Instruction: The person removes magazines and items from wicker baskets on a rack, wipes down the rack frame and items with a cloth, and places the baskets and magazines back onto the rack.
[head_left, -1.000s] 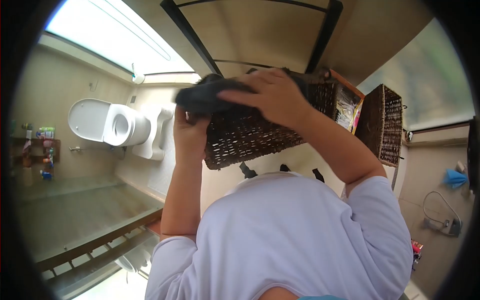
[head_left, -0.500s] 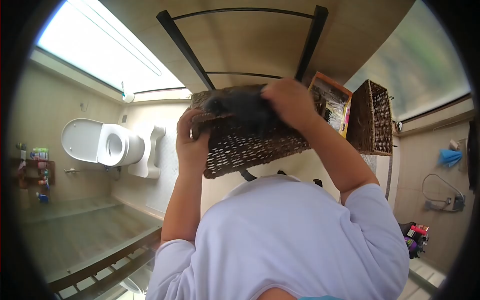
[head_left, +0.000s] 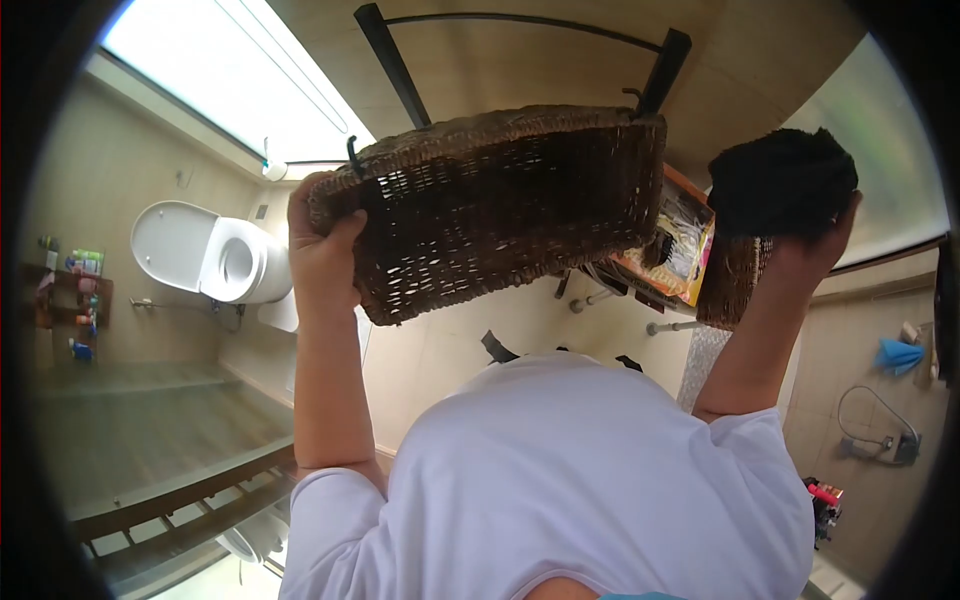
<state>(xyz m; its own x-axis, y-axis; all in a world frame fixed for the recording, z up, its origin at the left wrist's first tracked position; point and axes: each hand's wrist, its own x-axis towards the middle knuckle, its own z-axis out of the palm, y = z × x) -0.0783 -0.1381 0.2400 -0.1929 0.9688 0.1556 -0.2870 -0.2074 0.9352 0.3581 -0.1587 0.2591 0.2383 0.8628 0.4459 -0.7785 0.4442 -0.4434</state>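
A dark brown woven basket (head_left: 510, 210) is tilted in front of me, its dark inside facing me. My left hand (head_left: 328, 235) is closed on the basket's left end, thumb over the rim. Off to the right, my right hand (head_left: 815, 250) holds up a bunched black cloth (head_left: 783, 183), with its fingers mostly hidden behind the cloth. Below the black cloth stands a second woven basket (head_left: 735, 280). Between the two baskets is an orange-edged box (head_left: 685, 235) with packaged things in it.
A black metal frame (head_left: 665, 75) rises behind the basket. At the left are a white toilet (head_left: 238, 262) with its lid up, and a small shelf (head_left: 85, 300) with bottles. A blue cloth (head_left: 900, 356) and a hose (head_left: 850, 400) hang on the right wall.
My right hand has moved from over the basket out to the right, taking the black cloth with it. The basket has shifted left and up, with my left hand at its end.
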